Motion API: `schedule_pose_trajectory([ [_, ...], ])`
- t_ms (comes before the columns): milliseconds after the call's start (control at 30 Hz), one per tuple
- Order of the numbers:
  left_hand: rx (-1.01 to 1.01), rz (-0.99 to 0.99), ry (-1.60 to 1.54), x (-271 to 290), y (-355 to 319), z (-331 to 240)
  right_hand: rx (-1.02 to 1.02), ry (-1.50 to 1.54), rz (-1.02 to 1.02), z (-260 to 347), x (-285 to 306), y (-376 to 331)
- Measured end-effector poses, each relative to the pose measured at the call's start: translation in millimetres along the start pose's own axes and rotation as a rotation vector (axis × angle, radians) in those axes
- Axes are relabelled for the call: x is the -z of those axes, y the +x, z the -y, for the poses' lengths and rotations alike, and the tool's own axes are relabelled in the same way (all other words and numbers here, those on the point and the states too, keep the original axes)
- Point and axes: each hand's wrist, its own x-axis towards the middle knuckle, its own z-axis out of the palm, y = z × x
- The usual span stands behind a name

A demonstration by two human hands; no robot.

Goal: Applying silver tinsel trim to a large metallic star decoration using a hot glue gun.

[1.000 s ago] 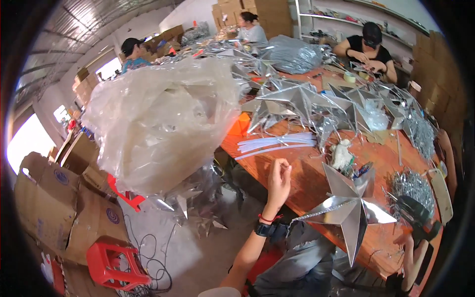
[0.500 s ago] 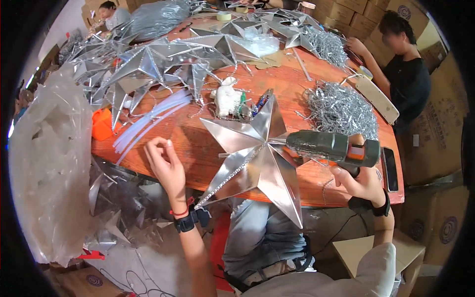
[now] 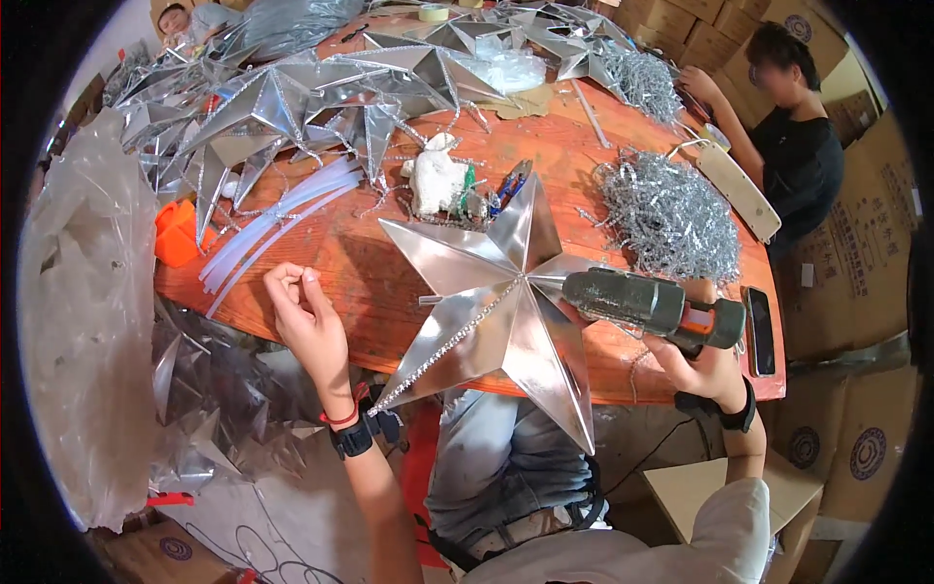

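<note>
Right now the right hand point(image 3: 702, 362) grips the glue gun point(image 3: 654, 305) against the silver star point(image 3: 496, 292) at the table point(image 3: 370, 282) edge; the left hand point(image 3: 309, 316) pinches something tiny, probably trim, needing careful placement next.

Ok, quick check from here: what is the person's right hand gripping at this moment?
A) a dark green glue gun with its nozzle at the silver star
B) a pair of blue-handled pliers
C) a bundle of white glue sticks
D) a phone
A: the right hand grips the dark green glue gun, its nozzle end at the centre of the silver star; the pliers, white sticks and phone lie untouched on the table.
</note>
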Motion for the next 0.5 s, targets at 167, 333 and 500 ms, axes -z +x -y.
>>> schedule_pose_trajectory([
  [167, -0.004, -0.009, 0.009, 3.6, 1.0, -4.3, 0.015, -0.012, -0.05, 7.2, -2.8, 5.8],
  [333, 0.022, 0.009, -0.015, 1.0, -0.1, -4.1, -0.002, 0.012, -0.069, 4.1, -5.2, 4.3],
  [500, 0.028, 0.01, -0.031, 1.8, 0.0, -3.3, -0.014, 0.031, -0.086, 8.2, -4.2, 5.0],
])
